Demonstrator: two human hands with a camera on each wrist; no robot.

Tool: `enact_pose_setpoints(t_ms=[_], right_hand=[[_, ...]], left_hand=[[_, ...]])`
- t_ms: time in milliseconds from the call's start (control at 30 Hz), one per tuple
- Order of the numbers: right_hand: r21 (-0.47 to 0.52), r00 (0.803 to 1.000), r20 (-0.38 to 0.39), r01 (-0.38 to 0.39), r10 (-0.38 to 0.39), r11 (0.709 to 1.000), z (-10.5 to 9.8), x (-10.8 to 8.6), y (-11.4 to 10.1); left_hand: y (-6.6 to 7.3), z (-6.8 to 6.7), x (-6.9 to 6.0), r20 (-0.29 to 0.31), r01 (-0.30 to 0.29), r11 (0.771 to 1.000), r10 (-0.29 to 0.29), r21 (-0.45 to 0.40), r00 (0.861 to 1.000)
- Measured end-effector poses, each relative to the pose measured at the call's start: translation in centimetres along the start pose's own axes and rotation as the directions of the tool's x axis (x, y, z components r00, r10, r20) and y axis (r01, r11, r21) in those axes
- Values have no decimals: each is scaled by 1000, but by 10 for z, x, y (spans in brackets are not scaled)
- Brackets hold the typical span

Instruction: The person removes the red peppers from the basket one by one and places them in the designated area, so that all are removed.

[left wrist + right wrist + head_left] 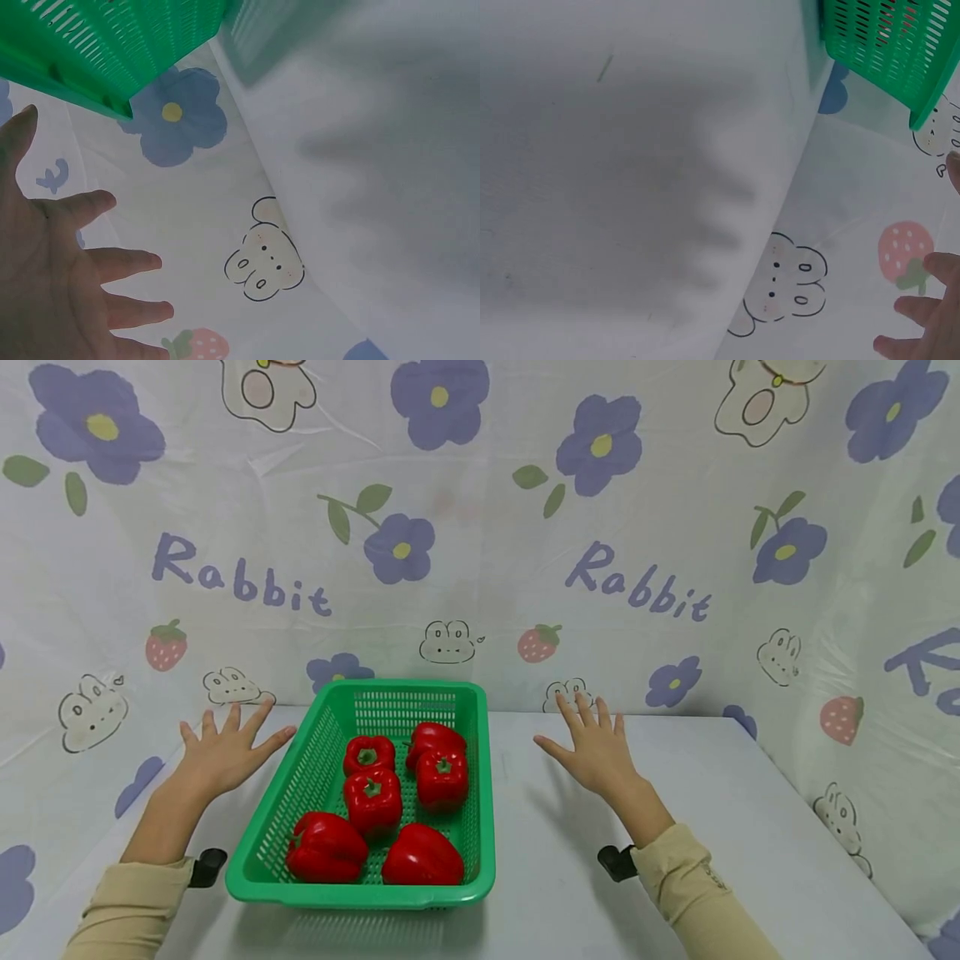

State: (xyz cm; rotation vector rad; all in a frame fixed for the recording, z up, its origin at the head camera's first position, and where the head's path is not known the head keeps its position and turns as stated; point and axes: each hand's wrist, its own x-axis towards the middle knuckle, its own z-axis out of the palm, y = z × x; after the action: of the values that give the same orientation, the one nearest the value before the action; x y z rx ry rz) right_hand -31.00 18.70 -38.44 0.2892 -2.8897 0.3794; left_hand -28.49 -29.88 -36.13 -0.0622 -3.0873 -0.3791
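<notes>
The left hand (221,760) is hovering beside the basket (360,895), the right hand (600,760) farther off, both splayed wide and holding nothing. Red peppers (375,812) are lying inside the basket, their glossy skins probably calling for a gentle, wrapping grasp.

The left hand (223,758) and right hand (600,757) hover with backs upward, fingers (258,718) straight and spread wide, both forearms (643,814) slanting forward and inward
</notes>
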Motion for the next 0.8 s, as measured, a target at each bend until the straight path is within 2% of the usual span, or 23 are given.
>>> enact_pose_setpoints(t_ms=[233, 400, 600, 800], right_hand=[[58, 999, -47, 19, -16, 998, 3, -1, 2], [159, 998, -63, -8, 18, 987, 4, -2, 4], [342, 997, -17, -61, 71, 938, 2, -6, 5], [463, 995, 10, -96, 103, 881, 4, -8, 4]], left_hand=[[0, 6, -1, 7, -13, 1000, 13, -16, 1000], [2, 9, -1, 23, -45, 997, 46, -62, 999], [4, 12, -3, 25, -103, 988, 106, -115, 994], [3, 16, -5, 74, -98, 976, 114, -195, 991]])
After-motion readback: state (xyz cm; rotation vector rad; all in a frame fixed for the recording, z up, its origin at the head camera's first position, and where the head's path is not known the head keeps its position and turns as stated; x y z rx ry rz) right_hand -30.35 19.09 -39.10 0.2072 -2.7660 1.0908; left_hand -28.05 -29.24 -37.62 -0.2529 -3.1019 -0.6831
